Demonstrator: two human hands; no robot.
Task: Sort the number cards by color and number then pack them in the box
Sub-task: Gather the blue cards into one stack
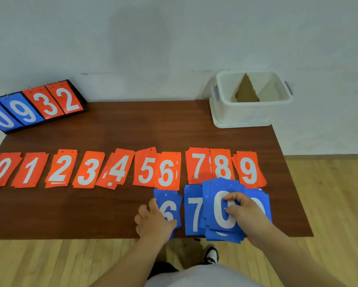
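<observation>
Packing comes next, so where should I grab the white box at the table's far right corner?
Take the white box by its grey handles: left hand on the left handle, right hand on the right handle, each from its side. They jut out under the rim at the short ends.

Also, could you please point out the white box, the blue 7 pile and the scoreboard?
white box [242, 112], head view, on its front wall.
blue 7 pile [195, 214], head view, on the white numeral of the top card.
scoreboard [27, 112], head view, on its blue 9 card.
</observation>
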